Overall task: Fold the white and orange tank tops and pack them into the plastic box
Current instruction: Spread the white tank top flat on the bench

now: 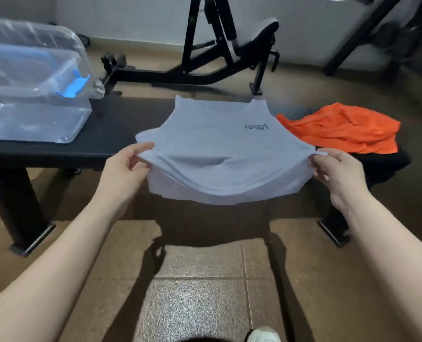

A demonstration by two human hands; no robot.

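A: Saw 2 bare forearms reaching forward, both cut off at the bottom corners. Left hand (128, 164) pinched shut on the left edge of the white tank top (226, 154), thumb on top, fingers curled under and mostly hidden by cloth.

B: Same on the other side. Right hand (335, 170) clamped on the right edge, a small tab of fabric poking out past the thumb. Held well apart, with the cloth stretched between and sagging in the middle.

A: Looked folded over, with 2 layers showing along the near edge. Far part with the neckline lay on the black bench (116, 134); near part hung off the front edge, clear of the floor. Dark logo printed upside down near the right shoulder.

B: Orange tank top (340, 129) crumpled in a heap on the bench, just right of the white one. Could not tell whether touching. Shape of it lost in the folds.

A: Clear plastic box (32, 114) on the bench's left end, cut off by the left border. Contents hard to read through the glare. Clear lid (32, 35) propped behind it, with a blue clip (72, 86) at the rim.

B: Black exercise frame (217, 45) beyond the bench, top cut off. White shoe (264, 335) barely showing at the bottom edge.
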